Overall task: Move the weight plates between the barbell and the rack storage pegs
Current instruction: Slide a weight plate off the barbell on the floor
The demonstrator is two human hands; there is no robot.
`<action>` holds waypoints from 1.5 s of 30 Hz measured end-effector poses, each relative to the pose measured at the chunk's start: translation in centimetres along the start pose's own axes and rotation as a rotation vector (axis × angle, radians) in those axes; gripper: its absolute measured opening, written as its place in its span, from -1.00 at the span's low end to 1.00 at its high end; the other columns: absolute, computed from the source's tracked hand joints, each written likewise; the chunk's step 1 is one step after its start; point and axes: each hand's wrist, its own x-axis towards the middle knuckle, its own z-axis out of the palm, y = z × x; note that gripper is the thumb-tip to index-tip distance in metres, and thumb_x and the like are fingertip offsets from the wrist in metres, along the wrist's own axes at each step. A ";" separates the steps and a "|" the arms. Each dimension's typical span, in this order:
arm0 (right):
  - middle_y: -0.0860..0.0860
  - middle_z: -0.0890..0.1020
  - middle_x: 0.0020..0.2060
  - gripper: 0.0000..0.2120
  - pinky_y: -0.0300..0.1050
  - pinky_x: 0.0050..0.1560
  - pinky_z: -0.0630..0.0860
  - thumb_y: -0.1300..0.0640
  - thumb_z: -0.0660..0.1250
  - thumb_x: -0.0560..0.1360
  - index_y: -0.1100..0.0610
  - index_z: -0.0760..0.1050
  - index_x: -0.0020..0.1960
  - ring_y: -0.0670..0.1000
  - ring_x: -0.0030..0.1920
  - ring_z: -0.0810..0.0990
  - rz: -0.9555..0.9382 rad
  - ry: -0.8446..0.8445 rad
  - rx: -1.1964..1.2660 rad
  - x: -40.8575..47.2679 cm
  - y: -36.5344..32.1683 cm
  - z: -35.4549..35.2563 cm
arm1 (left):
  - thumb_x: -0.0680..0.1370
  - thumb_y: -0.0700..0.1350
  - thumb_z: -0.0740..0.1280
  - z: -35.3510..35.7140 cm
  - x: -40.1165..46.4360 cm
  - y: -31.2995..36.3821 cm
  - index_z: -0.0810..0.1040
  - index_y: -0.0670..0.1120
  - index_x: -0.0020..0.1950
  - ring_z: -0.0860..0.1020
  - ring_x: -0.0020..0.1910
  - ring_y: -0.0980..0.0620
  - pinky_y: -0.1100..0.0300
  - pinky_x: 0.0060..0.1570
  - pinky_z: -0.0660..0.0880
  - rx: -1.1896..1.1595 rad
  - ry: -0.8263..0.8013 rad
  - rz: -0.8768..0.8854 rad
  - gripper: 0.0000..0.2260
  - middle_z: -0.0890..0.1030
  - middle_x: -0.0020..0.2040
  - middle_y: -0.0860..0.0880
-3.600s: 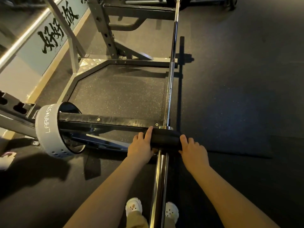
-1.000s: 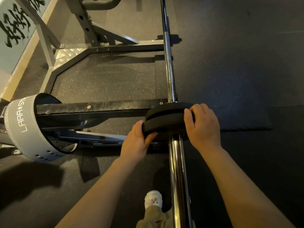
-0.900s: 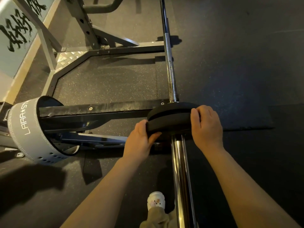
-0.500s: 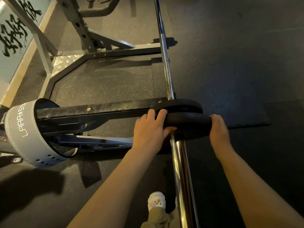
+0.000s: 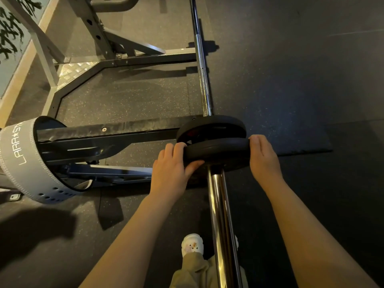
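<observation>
1. Seen from above in a gym: two black weight plates on the chrome sleeve of a barbell (image 5: 202, 80), the near plate (image 5: 218, 151) drawn a little apart from the far plate (image 5: 209, 126).
2. Left hand (image 5: 173, 173) gripping the near plate's left edge, fingers curled over the rim and thumb pressed against the front face.
3. Right hand (image 5: 262, 159) clasping the right edge, fingers wrapped behind the rim (fingertips hidden).
4. Barbell resting across a padded black safety arm (image 5: 108, 132) of the rack (image 5: 93, 28), shaft running away over the dark rubber floor (image 5: 291, 69).
5. Looped around the safety arm at left, a grey lifting belt (image 5: 18, 159) (lettering partly cut off).
6. Below, one white clog (image 5: 192, 245) beside the sleeve.
</observation>
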 end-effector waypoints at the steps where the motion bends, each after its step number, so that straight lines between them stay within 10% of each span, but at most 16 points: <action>1: -0.08 0.43 -0.17 -0.75 -0.20 -0.23 0.32 -0.04 -0.02 0.66 0.01 0.39 -0.01 -0.14 -0.21 0.42 -0.013 -0.009 -0.014 -0.1 0.0 -0.1 | 0.49 0.27 0.17 0.0 -0.1 -0.1 0.36 -0.04 0.31 0.41 0.10 0.03 0.13 0.07 0.42 -0.019 -0.006 -0.010 -0.48 0.41 0.14 -0.02; 22: -0.08 0.49 -0.17 -0.82 -0.19 -0.19 0.39 -0.05 0.06 0.63 -0.06 0.39 -0.06 -0.12 -0.16 0.48 -0.099 -0.012 -0.263 -1.3 -2.3 0.6 | 0.43 0.25 0.29 0.0 -1.0 -0.9 0.32 -0.01 0.34 0.41 0.13 0.09 0.41 -0.11 0.31 -0.534 -0.116 -0.295 -0.42 0.35 0.18 0.05; 29: -0.16 0.43 -0.08 -0.76 -0.16 0.01 0.27 -0.07 0.07 0.61 -0.05 0.44 0.13 -0.16 -0.04 0.37 -0.377 -0.012 -0.608 -3.4 -4.1 1.4 | 0.33 0.26 0.40 -0.1 -0.9 -2.1 0.27 0.07 0.39 0.43 0.20 0.07 0.21 0.07 0.38 -0.530 -0.228 -0.337 -0.30 0.40 0.22 0.10; 35: -0.14 0.45 -0.22 -0.75 -0.11 -0.02 0.25 -0.08 0.01 0.60 -0.06 0.44 -0.06 -0.11 -0.13 0.38 -0.411 0.028 -0.599 -3.5 -5.5 2.9 | 0.41 0.02 0.48 -1.1 1.1 2.5 0.44 0.02 0.28 0.36 0.10 0.23 0.23 0.18 0.35 -0.202 -0.009 0.086 -0.53 0.48 0.15 0.11; 45: -0.09 0.48 -0.16 -0.74 -0.16 -0.13 0.39 -0.09 0.05 0.63 0.00 0.44 -0.06 -0.12 -0.14 0.47 -0.107 -0.054 -0.137 -1.3 -2.4 0.7 | 0.43 -0.09 0.48 -1.0 -0.2 0.4 0.45 0.07 0.18 0.44 0.13 0.18 0.20 0.16 0.41 -0.567 -0.087 -0.169 -0.62 0.49 0.10 0.16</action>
